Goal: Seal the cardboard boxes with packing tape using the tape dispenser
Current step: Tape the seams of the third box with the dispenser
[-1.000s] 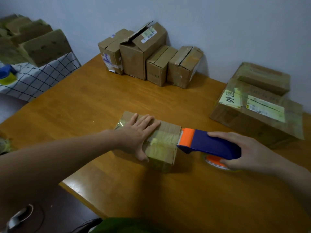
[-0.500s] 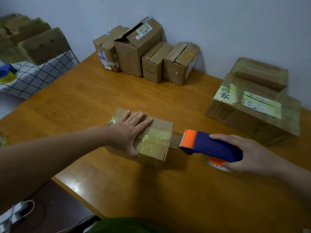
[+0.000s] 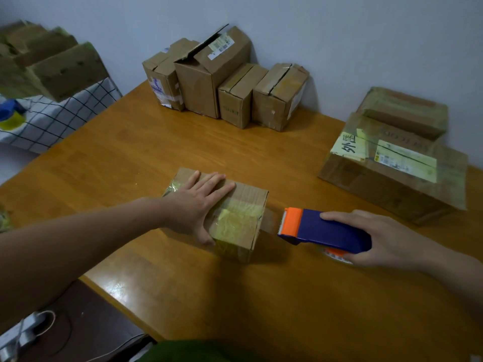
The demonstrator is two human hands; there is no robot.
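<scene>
A small cardboard box [image 3: 245, 202] lies on the wooden table [image 3: 130, 158] in front of me, its top and near side covered with yellowish tape. My left hand [image 3: 194, 207] presses flat on the box top, fingers straight. My right hand [image 3: 376, 239] grips a blue and orange tape dispenser [image 3: 321, 229] just right of the box, its orange toothed end pointing at the box. A strip of clear tape [image 3: 271, 220] stretches from the box's right side to the dispenser. The tape roll under the dispenser is mostly hidden.
Several cardboard boxes [image 3: 224, 82] stand in a row against the wall at the back. A large taped box [image 3: 392, 168] with a smaller one [image 3: 405, 111] on top sits at the right. More boxes [image 3: 52, 64] lie on a checked cloth at the left.
My right hand has pulled the dispenser to the right, away from the box, drawing out a strip of tape. My left hand stays pressed on the box top.
</scene>
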